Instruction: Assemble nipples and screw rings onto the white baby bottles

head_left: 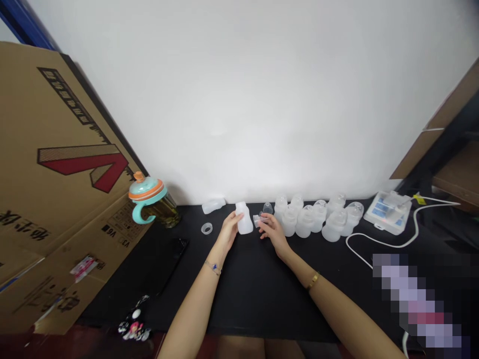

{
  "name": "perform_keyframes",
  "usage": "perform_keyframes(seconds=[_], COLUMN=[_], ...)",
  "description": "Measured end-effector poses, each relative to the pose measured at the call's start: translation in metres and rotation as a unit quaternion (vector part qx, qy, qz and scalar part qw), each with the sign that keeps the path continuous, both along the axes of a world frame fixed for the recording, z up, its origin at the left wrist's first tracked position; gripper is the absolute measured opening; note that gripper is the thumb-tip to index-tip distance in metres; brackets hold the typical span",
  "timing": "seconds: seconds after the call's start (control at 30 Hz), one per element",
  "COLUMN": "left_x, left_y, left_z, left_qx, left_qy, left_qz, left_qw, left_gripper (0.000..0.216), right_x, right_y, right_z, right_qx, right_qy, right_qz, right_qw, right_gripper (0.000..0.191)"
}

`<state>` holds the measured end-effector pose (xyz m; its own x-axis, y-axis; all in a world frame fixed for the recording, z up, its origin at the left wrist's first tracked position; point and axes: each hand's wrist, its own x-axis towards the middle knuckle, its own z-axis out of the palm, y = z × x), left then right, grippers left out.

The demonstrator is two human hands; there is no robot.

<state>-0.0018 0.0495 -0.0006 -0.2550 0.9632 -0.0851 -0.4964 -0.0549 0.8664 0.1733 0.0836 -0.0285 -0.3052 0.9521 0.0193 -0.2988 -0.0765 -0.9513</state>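
Being pinched between the left hand's thumb and fingers, a white feeding bottle (245, 223) is seen in the head view, held by the left hand (227, 232) above the black table (258, 289). A clear threaded collar (256, 221) is pinched by the fingertips of the right hand (275, 232), just beside the bottle. A translucent dome cover (267, 207) is seen behind it; capped feeding bottles (319, 217) are clustered to the right.

A white btl (245, 223) is held by L hand (228, 231), a clear ribbed pc. (256, 221) by R hand (275, 233), at a blk table (258, 289). Capped btls (304, 227) are clustered at R; a loose ring (202, 229) & teal-lidded jug (160, 211) are seen at L.
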Motion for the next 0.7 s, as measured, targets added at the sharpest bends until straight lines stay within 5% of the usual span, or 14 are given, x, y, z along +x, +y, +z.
perform_keyframes(seconds=[0.13,0.33,0.5,0.7], left_x=[0.000,-0.005,-0.012,-0.015], left_y=[0.001,0.002,0.007,0.008], left_z=[0.002,-0.007,-0.018,-0.020], left_qx=[-0.030,-0.021,-0.016,-0.039], left_qy=[-0.031,0.134,0.331,0.464], left_qz=[0.030,0.029,0.135,0.108], left_qw=[0.999,0.990,0.934,0.879], left_gripper=[0.052,0.056,0.066,0.067], right_x=[-0.002,-0.006,-0.001,-0.001], right_y=[0.002,0.001,-0.014,-0.021], right_z=[-0.003,-0.012,-0.001,0.005], right_qx=[-0.005,0.065,0.238,0.268], right_qy=[0.002,-0.100,-0.357,-0.483], right_qz=[0.006,-0.040,-0.083,-0.027], right_qw=[1.000,0.992,0.899,0.833], right_gripper=[0.051,0.057,0.044,0.049])
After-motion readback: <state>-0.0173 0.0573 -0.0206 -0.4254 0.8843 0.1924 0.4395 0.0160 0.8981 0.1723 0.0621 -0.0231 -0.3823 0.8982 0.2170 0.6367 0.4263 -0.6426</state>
